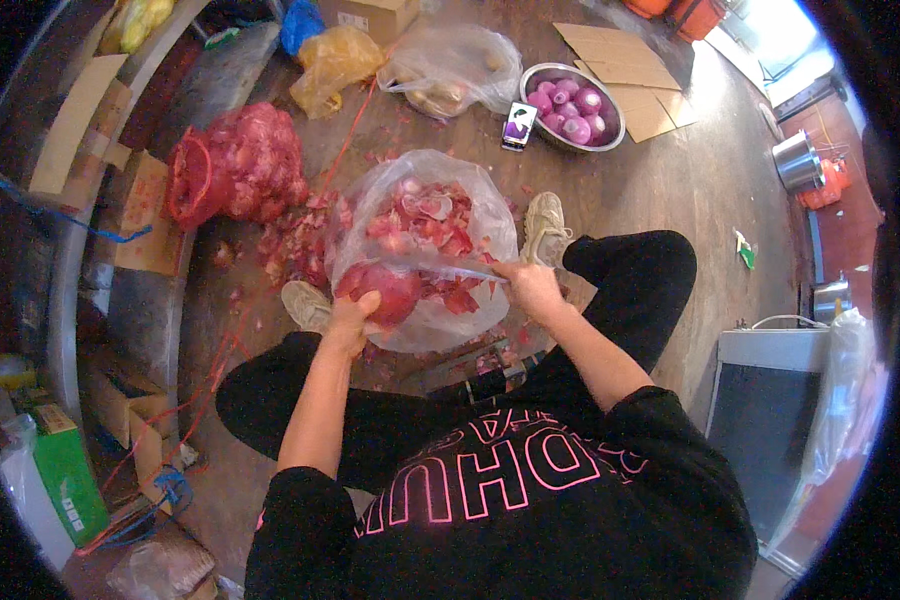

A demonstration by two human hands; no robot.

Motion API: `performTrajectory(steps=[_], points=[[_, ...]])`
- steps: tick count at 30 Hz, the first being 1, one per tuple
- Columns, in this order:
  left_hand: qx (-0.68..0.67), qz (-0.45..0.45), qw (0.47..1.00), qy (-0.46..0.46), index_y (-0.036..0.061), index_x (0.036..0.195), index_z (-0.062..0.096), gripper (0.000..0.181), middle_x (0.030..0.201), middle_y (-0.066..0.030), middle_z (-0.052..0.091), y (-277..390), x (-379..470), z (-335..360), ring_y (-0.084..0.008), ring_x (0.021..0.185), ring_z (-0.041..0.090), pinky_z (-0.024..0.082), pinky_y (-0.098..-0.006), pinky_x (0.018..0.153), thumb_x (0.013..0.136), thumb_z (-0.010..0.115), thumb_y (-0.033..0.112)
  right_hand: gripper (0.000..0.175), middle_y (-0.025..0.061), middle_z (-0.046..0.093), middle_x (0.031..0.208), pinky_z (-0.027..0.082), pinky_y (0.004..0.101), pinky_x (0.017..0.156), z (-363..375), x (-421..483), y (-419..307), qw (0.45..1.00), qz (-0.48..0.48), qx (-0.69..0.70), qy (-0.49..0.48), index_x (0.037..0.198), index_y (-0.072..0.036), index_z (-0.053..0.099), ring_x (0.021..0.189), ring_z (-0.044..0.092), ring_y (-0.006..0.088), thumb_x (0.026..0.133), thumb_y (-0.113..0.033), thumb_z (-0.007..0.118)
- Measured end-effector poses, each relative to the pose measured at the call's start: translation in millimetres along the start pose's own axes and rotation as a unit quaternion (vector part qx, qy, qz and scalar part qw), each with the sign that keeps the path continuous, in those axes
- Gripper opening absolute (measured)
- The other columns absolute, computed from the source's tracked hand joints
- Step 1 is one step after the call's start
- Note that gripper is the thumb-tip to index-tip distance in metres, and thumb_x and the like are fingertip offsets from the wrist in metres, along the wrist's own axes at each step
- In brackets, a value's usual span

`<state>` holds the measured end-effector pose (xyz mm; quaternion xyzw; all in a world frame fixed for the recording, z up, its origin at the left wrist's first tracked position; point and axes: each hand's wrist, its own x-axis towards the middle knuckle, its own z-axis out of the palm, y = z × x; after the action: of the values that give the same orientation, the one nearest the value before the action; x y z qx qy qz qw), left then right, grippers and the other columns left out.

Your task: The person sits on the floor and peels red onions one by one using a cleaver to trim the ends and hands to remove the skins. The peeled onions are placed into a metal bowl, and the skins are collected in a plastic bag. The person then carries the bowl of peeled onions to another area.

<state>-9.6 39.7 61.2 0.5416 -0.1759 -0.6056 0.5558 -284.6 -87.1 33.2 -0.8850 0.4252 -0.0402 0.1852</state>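
Note:
My left hand [356,319] holds a large red onion [385,292] over the near left part of an open clear plastic bag [487,195]. In my right hand [526,291] is a knife [457,266], its blade pointing left across the bag, close to the top of the onion. Red onion skins [427,221] and scraps lie inside the bag. Farther off, a metal bowl [616,124] holds several peeled purple onions [570,112]. At the left stands a red mesh sack [251,161] filled with what look like unpeeled onions.
Loose skins [296,244] litter the floor left of the bag. A small box [519,126] touches the bowl, near a clear bag of roundish items [450,71]. Flattened cardboard [637,71] lies at the back. My shoes [546,225] flank the skin bag; shelving [169,322] runs along the left.

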Motion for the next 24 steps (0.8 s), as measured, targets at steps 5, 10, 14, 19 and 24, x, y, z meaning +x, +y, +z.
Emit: performTrajectory(steps=[5, 10, 14, 19, 24], points=[[-0.031, 0.022, 0.999, -0.032, 0.0104, 0.132, 0.039, 0.082, 0.120, -0.0087, 0.053, 2.0, 4.9, -20.6, -0.0276, 0.103, 0.058, 0.057, -0.0424, 0.069, 0.067, 0.079, 0.038, 0.021, 0.0186, 0.065, 0.078, 0.052, 0.0430, 0.065, -19.5, -5.7, 22.9, 0.990, 0.133, -0.014, -0.037, 0.090, -0.006, 0.067, 0.074, 0.065, 0.0335, 0.081, -0.024, 0.060], [-0.245, -0.017, 0.968, -0.047, 0.0122, 0.133, 0.039, 0.081, 0.125, -0.0099, 0.051, -12.1, 17.4, -16.1, -0.0271, 0.114, 0.051, 0.045, -0.0474, 0.094, 0.068, 0.080, 0.039, 0.025, 0.0141, 0.063, 0.066, 0.051, 0.0391, 0.061, -89.6, -16.4, -36.7, 0.916, 0.184, 0.333, -0.123, 0.096, 0.001, 0.060, 0.064, 0.066, 0.0252, 0.087, -0.022, 0.058], [-0.211, 0.022, 0.974, -0.077, 0.0123, 0.130, 0.043, 0.073, 0.131, -0.0063, 0.048, -5.8, 15.1, -10.6, -0.0256, 0.117, 0.049, 0.043, -0.0440, 0.098, 0.070, 0.080, 0.032, 0.026, 0.0101, 0.061, 0.063, 0.049, 0.0350, 0.056, -131.5, -41.5, -70.0, 0.891, 0.133, 0.419, -0.117, 0.107, 0.003, 0.051, 0.056, 0.063, 0.0183, 0.088, -0.015, 0.056], [-0.058, 0.108, 0.991, -0.049, 0.0101, 0.132, 0.038, 0.082, 0.125, -0.0056, 0.049, 2.1, 16.1, -7.2, -0.0233, 0.113, 0.051, 0.046, -0.0388, 0.094, 0.062, 0.080, 0.017, 0.028, 0.0223, 0.061, 0.068, 0.049, 0.0455, 0.061, -156.3, -57.4, -92.0, 0.949, 0.068, 0.294, -0.091, 0.109, -0.001, 0.041, 0.067, 0.064, 0.0384, 0.087, -0.011, 0.055], [0.072, 0.182, 0.979, -0.052, 0.0066, 0.128, 0.041, 0.080, 0.118, -0.0049, 0.049, 25.1, 7.9, 2.8, -0.0196, 0.112, 0.050, 0.044, -0.0335, 0.094, 0.055, 0.074, 0.007, 0.025, 0.0287, 0.058, 0.071, 0.045, 0.0521, 0.063, -161.7, -59.2, -93.8, 0.963, 0.026, 0.240, -0.118, 0.102, 0.001, 0.039, 0.075, 0.058, 0.0470, 0.086, -0.009, 0.054]])
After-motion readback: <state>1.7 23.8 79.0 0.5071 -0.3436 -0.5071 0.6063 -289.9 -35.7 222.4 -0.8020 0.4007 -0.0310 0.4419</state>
